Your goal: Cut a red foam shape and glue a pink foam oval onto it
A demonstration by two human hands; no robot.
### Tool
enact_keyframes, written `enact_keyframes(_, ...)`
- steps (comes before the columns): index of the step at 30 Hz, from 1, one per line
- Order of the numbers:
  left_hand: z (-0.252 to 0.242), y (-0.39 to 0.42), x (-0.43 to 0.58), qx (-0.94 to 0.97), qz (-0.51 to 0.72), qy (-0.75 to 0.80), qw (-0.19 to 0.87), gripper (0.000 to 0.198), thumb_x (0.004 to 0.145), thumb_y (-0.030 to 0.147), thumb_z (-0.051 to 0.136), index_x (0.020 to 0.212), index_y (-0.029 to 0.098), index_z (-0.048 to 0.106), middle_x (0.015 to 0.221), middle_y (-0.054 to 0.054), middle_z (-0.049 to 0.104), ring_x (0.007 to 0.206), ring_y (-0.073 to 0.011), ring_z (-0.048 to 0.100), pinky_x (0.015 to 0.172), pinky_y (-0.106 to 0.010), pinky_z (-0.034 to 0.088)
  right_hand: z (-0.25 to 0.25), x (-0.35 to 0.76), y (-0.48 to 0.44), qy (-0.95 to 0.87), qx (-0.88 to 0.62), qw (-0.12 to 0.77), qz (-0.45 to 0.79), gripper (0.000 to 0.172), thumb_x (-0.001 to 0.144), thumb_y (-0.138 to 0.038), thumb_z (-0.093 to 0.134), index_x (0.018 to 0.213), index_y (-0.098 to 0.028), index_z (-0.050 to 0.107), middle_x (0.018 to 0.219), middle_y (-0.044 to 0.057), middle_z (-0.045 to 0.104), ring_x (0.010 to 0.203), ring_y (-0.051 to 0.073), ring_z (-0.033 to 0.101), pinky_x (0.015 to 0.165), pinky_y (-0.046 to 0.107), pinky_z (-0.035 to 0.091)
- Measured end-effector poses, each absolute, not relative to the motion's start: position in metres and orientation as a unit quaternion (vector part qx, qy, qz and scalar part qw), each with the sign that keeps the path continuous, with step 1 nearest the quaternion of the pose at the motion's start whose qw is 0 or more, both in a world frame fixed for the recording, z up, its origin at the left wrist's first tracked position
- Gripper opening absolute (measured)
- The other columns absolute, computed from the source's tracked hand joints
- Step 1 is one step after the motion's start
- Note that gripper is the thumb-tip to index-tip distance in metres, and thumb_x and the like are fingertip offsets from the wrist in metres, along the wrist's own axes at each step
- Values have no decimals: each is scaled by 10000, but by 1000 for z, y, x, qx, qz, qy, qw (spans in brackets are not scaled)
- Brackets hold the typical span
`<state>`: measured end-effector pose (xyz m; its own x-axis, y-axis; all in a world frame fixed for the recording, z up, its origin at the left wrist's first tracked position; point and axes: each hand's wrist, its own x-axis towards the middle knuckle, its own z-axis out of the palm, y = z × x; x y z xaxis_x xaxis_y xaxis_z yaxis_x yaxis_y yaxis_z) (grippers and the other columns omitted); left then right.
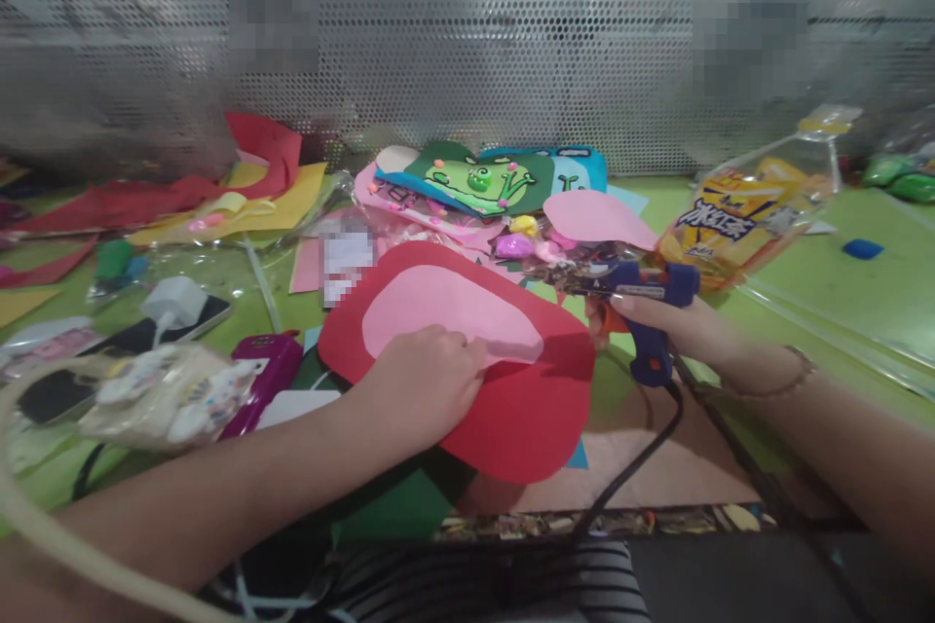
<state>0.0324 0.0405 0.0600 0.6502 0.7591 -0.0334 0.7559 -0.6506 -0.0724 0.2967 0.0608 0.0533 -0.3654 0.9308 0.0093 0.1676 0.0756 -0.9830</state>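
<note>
My left hand (pixel 424 384) lies closed, knuckles up, on a red foam shape (pixel 526 409), with its fingertips pressing the lower edge of a pink oval piece (pixel 445 307) that sits on top of the red one. My right hand (pixel 661 316) grips a blue hot glue gun (pixel 654 297), fingers wrapped round its body, just to the right of the red shape. The gun's nozzle points left toward a pile of small coloured bits. Its black cord (pixel 635 462) runs down toward my lap. A bracelet sits on my right wrist.
A frog-pattern foam sheet (pixel 482 180) and a loose pink oval (pixel 595 214) lie behind. A yellow snack bag (pixel 752 209) stands at right. Red and yellow foam scraps (pixel 241 190) lie at the back left. A phone with charger (pixel 171 311), a magenta device (pixel 267 375) and a plastic packet (pixel 157 394) crowd the left. A perforated metal wall (pixel 467 39) backs the green table.
</note>
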Motion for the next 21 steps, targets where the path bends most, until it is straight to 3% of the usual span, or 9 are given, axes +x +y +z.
enact_keyframes(5, 53, 39, 32, -907, 21, -421, -14, 155, 814, 126, 422, 915, 164, 533, 804, -67, 615, 788, -232, 593, 628, -321, 458, 65, 306, 46, -632, -413, 260, 602, 267, 688, -422, 670, 774, -170, 649, 562, 9, 609, 434, 124, 546, 398, 222, 445)
enact_keyframes(10, 51, 40, 30, -902, 1, -428, -62, 234, 758, 55, 393, 946, 153, 494, 793, -59, 597, 773, -216, 589, 658, -316, 458, 69, 315, 40, -703, -389, 157, 575, 189, 674, -360, 651, 749, -187, 639, 646, 36, 645, 482, 136, 575, 456, 245, 475)
enact_keyframes(15, 55, 40, 31, -897, 21, -435, -77, 230, 783, 30, 353, 923, 146, 494, 796, -72, 601, 770, -224, 593, 662, -330, 460, 72, 315, 36, -734, -429, 168, 498, 322, 627, -271, 682, 930, -213, 589, 675, 26, 665, 551, 153, 595, 488, 240, 488)
enact_keyframes(21, 56, 39, 34, -900, 30, -429, -63, 223, 811, 28, 346, 925, 142, 501, 769, -67, 595, 745, -213, 586, 670, -331, 461, 80, 299, 35, -734, -525, 180, 391, 279, 595, -408, 692, 766, -203, 612, 658, 18, 623, 544, 149, 547, 443, 243, 460)
